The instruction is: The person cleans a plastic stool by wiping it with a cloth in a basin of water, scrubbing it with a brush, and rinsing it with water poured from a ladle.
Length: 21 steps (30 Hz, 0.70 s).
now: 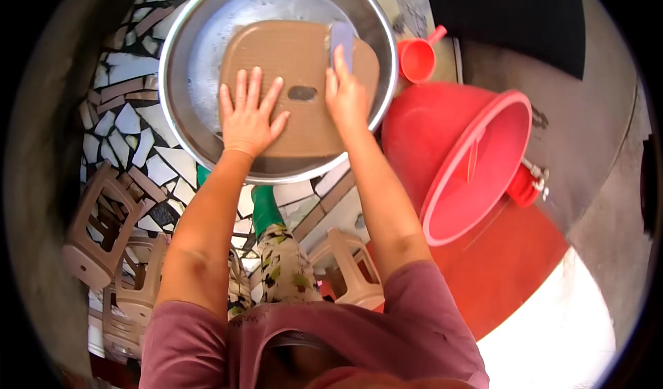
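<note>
A brown plastic stool [290, 127] lies in the wide metal basin [181, 113], with its flat seat facing up and an oval slot near the middle. My left hand [252, 116] rests flat on the left part of the seat, fingers spread. On the right part, my right hand [347, 99] grips a lavender scrub brush [342, 38] pressed against the seat, its index finger stretched along the top. The underside of the brush is hidden. The stool's legs are out of sight beneath the seat.
Right of the basin, a large red tub [435, 123] lies tipped on its side, with a red dipper [418, 61] beyond it. Brown stools [103, 227] stand at lower left, and another stool [349, 265] is by my legs. Broken tiles [145, 147] pave the floor.
</note>
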Available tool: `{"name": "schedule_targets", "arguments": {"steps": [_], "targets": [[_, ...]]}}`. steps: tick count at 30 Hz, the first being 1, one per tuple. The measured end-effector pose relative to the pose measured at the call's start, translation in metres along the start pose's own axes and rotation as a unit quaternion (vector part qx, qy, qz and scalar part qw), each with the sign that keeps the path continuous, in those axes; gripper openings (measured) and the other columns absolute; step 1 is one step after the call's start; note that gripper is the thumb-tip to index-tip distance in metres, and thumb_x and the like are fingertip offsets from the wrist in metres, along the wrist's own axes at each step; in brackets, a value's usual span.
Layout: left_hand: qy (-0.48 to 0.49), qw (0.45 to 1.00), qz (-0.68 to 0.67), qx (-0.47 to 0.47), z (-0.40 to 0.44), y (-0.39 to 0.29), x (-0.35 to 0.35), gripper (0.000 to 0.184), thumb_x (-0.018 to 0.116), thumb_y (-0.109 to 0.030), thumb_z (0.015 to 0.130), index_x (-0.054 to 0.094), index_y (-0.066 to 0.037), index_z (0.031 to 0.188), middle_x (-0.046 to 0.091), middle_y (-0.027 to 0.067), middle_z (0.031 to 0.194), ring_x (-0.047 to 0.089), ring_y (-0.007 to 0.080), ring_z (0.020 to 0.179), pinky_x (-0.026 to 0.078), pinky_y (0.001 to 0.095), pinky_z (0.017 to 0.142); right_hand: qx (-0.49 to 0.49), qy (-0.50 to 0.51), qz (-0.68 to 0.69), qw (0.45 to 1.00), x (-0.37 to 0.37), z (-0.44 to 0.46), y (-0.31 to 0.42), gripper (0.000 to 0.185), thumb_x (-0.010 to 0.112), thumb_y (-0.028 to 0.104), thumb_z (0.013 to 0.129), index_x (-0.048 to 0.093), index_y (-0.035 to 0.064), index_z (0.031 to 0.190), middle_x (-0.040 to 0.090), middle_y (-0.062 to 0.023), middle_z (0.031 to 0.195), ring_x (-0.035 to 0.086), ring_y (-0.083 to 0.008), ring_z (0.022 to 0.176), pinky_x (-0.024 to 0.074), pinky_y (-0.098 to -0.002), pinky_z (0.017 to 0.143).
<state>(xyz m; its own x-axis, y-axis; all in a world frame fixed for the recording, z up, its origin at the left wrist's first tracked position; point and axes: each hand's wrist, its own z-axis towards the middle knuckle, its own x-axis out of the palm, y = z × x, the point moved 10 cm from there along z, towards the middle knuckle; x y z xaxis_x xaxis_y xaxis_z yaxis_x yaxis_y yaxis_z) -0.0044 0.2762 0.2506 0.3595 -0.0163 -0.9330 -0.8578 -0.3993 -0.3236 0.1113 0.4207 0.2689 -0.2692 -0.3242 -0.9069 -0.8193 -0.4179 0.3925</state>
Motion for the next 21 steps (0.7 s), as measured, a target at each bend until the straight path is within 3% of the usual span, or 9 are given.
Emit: {"name": "schedule_targets", "arguments": {"steps": [3,4,5,7,11,15,17,18,21], "targets": [[0.004,1.000,-0.012,0.003,-0.005,-0.004,-0.003,0.066,0.055,-0.053,0.082,0.038,-0.030,0.142,0.021,0.0110,0.153,0.014,0.0321,0.142,0.008,0.0579,0.110,0.000,0.042,0.039,0.998,0.018,-0.013,0.024,0.049,0.051,0.026,0.092,0.040,0.0240,0.140,0.060,-0.0224,0.067,0.061,-0.0398,0.059,0.0472,-0.0492,0.054],[0.005,1.000,-0.015,0.006,-0.005,-0.003,0.000,0.066,0.055,-0.053,0.082,0.038,-0.030,0.142,0.021,0.0109,0.153,0.014,0.0320,0.142,0.008,0.0578,0.110,-0.040,0.093,-0.031,0.994,0.038,-0.048,0.024,0.053,0.053,0.022,0.091,0.037,0.0237,0.142,0.062,-0.0233,0.073,0.063,-0.0400,0.064,0.0497,-0.0473,0.057],[0.006,1.000,-0.016,0.003,-0.002,0.002,0.002,0.067,0.055,-0.053,0.082,0.037,-0.029,0.142,0.020,0.0108,0.153,0.013,0.0319,0.142,0.008,0.0577,0.110,-0.181,-0.010,0.045,0.982,0.016,-0.081,0.048,0.055,0.054,0.017,0.090,0.037,0.0239,0.142,0.064,-0.0259,0.080,0.065,-0.0400,0.071,0.0512,-0.0458,0.062],[0.005,0.999,-0.032,-0.007,-0.002,0.006,0.001,0.066,0.055,-0.052,0.082,0.038,-0.029,0.142,0.020,0.0103,0.153,0.014,0.0317,0.142,0.008,0.0576,0.110,-0.093,0.084,0.072,0.990,0.024,-0.085,0.015,0.052,0.054,0.014,0.090,0.041,0.0228,0.140,0.063,-0.0278,0.086,0.065,-0.0393,0.074,0.0514,-0.0452,0.064],[-0.006,0.999,-0.036,-0.008,0.001,0.009,0.002,0.073,0.055,-0.053,0.082,0.035,-0.018,0.143,0.021,0.0097,0.153,0.013,0.0305,0.142,0.009,0.0562,0.111,0.125,0.056,0.123,0.983,-0.001,0.028,0.003,0.052,0.053,0.019,0.091,0.039,0.0243,0.140,0.064,-0.0237,0.081,0.065,-0.0372,0.071,0.0514,-0.0446,0.064],[-0.016,0.998,-0.059,-0.010,-0.001,0.008,-0.003,0.072,0.055,-0.052,0.082,0.041,-0.009,0.138,0.024,0.0098,0.151,0.012,0.0296,0.143,0.007,0.0562,0.112,-0.075,0.121,0.105,0.984,0.047,0.022,0.091,0.050,0.053,0.025,0.091,0.039,0.0310,0.139,0.065,-0.0213,0.081,0.065,-0.0377,0.072,0.0512,-0.0461,0.065],[0.072,0.997,-0.029,0.002,-0.005,0.011,0.010,0.069,0.055,-0.052,0.082,0.042,-0.011,0.137,0.025,0.0121,0.150,0.013,0.0319,0.142,0.008,0.0550,0.112,-0.169,0.151,0.055,0.972,0.055,-0.011,0.101,0.047,0.052,0.030,0.091,0.042,0.0359,0.136,0.066,-0.0196,0.084,0.065,-0.0380,0.073,0.0509,-0.0474,0.065],[-0.066,0.993,-0.090,0.030,-0.007,0.007,-0.011,0.061,0.059,-0.047,0.081,0.049,-0.012,0.130,0.031,0.0141,0.145,0.018,0.0324,0.140,0.011,0.0556,0.112,-0.157,0.129,0.119,0.972,0.042,-0.011,0.074,0.047,0.054,0.030,0.090,0.044,0.0348,0.135,0.067,-0.0193,0.085,0.065,-0.0381,0.074,0.0513,-0.0464,0.066],[-0.080,0.991,-0.105,0.020,-0.009,0.009,-0.010,0.056,0.063,-0.041,0.079,0.051,-0.012,0.125,0.036,0.0146,0.139,0.024,0.0325,0.136,0.014,0.0567,0.111,-0.007,0.090,0.119,0.989,0.005,0.006,-0.005,0.051,0.056,0.026,0.089,0.042,0.0334,0.137,0.066,-0.0218,0.085,0.066,-0.0378,0.075,0.0520,-0.0440,0.068]]}}
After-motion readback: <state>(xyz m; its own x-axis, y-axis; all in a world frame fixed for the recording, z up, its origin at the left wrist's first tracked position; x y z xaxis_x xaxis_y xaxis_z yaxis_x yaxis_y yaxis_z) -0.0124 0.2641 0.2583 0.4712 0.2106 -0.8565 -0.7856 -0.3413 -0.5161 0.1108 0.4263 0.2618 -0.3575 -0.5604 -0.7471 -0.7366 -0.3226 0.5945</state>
